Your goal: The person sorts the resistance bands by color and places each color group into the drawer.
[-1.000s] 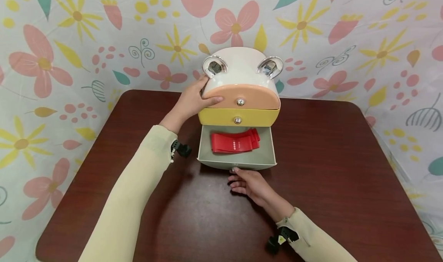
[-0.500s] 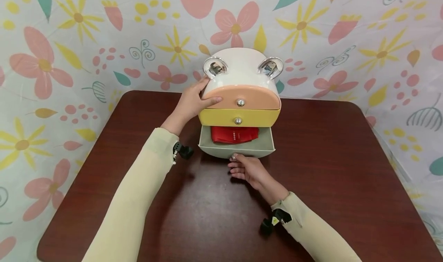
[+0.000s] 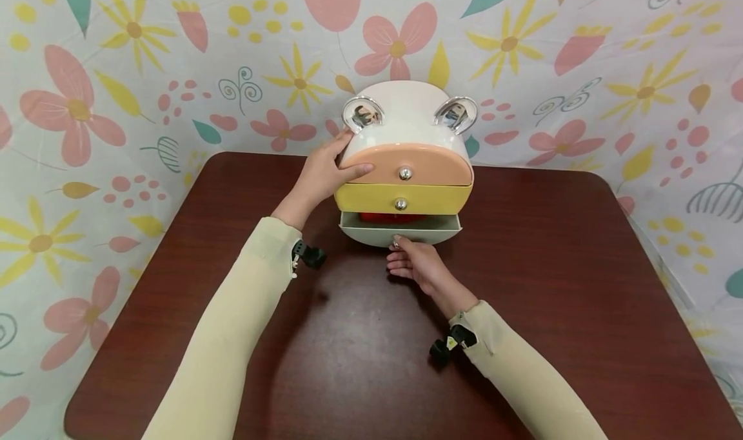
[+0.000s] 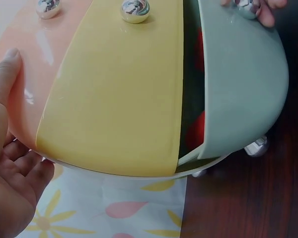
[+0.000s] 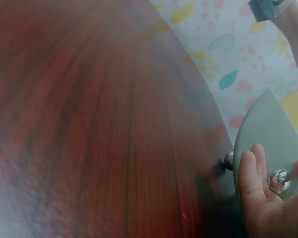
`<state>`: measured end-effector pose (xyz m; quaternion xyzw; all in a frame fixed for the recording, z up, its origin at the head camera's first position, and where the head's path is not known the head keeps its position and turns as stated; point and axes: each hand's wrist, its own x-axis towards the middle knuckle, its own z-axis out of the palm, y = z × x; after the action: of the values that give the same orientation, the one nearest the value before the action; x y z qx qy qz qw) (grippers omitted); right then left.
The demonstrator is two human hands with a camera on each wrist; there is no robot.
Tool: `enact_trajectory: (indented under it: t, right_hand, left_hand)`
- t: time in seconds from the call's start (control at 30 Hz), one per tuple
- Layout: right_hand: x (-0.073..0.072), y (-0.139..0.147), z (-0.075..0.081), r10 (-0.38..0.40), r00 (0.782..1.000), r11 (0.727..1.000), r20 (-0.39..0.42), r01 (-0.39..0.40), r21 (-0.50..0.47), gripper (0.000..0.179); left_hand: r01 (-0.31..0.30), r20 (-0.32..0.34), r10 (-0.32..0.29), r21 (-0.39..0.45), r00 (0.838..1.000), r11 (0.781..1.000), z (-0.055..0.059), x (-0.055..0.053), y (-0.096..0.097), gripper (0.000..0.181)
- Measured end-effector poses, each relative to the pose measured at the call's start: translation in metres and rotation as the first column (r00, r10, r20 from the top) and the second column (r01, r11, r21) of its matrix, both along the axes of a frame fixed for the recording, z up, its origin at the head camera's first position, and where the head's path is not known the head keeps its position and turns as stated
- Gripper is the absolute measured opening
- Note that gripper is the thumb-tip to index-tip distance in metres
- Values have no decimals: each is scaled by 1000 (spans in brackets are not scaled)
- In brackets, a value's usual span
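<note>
A small rounded drawer cabinet (image 3: 406, 117) with a white top and silver ears stands on the table. My left hand (image 3: 319, 175) grips its left side, thumb on the front of the peach drawer (image 3: 435, 162) and the other fingers round the edge. The bottom drawer, pale green (image 3: 371, 235), stands partly out. My right hand (image 3: 422, 266) holds its silver knob (image 5: 279, 181) between thumb and fingers. Inside that drawer only a sliver of a red folded strip (image 4: 196, 131) shows; the yellow drawer (image 4: 114, 89) above hides the remainder.
The dark reddish-brown table (image 3: 551, 285) has rounded corners. Close behind it hangs a white cloth (image 3: 191, 53) printed with flowers and leaves. Silver ball feet (image 4: 257, 146) support the cabinet. A black wrist camera (image 3: 441, 353) sits on the right sleeve.
The green drawer has slid inward, with my right hand moving along at its knob. The red strip, widely visible before, is now mostly covered. My left hand has kept its place on the cabinet.
</note>
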<state>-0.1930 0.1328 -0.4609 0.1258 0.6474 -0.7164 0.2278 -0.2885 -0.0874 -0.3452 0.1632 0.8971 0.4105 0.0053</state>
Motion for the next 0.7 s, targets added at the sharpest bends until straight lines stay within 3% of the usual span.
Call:
enact_trajectory:
  t: [0.3, 0.7]
  right_hand:
    - [-10, 0, 1, 33, 998, 996, -47, -30, 79, 62]
    - [-24, -2, -4, 4, 998, 997, -66, 1, 78, 63]
  left_hand:
    - [-9, -4, 9, 18, 1000, 1000, -2, -1, -1, 89]
    - [-11, 4, 11, -3, 1000, 1000, -3, 0, -1, 89]
